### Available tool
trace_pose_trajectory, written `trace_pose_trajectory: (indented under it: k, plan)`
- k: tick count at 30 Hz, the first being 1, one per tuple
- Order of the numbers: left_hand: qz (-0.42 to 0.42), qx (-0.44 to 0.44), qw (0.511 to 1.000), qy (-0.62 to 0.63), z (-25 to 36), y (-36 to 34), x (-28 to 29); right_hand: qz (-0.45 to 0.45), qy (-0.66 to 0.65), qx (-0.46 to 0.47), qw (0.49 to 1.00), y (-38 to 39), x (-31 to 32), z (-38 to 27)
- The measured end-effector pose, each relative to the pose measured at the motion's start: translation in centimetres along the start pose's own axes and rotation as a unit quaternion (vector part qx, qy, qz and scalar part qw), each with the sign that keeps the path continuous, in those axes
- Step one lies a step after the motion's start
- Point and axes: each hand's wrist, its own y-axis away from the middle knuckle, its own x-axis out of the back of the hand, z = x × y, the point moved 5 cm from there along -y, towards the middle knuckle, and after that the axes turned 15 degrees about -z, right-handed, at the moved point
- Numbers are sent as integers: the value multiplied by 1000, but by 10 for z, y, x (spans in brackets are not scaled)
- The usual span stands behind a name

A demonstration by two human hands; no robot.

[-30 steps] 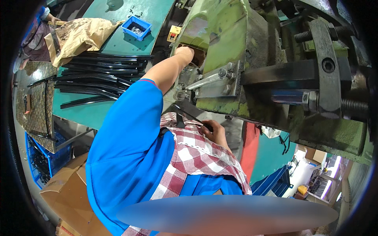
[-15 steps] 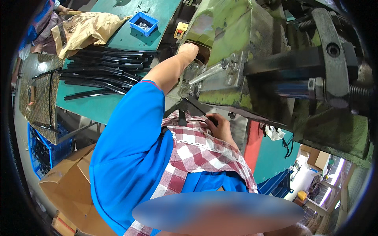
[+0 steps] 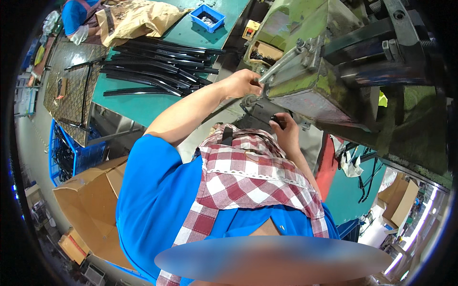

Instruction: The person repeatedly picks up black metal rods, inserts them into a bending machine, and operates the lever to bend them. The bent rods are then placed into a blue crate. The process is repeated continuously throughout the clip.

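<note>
The right grip (image 3: 288, 134) pinches a black part (image 3: 276, 118); the left grip (image 3: 240, 84) curls by a green machine (image 3: 307, 23), its closure unclear. Black strips (image 3: 152, 67) lie on the green desk (image 3: 125, 104).

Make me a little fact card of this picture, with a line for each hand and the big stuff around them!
Left hand: beside the metal rod on the green machine; can't tell what's in its fingers
Right hand: curled around a dark object
Green table: holds long black strips, brown paper, a small blue tray
Lower left: open cardboard box
</note>
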Motion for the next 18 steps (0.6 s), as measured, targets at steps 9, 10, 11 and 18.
trace_pose_trajectory:
  k: [9, 10, 11, 18]
  plan:
    - [11, 31, 991, -130, 6, -8, -9, 70, -42, 149, 985, -12, 7, -51]
    - [16, 44, 989, -137, 10, -4, -10, 77, -43, 174, 981, -10, 9, -62]
    - [40, 48, 984, -165, 9, -1, -8, 65, 17, 159, 985, -12, 10, -65]
    - [43, 1, 994, -100, 13, 6, -14, 66, 159, 114, 979, -43, 5, -58]
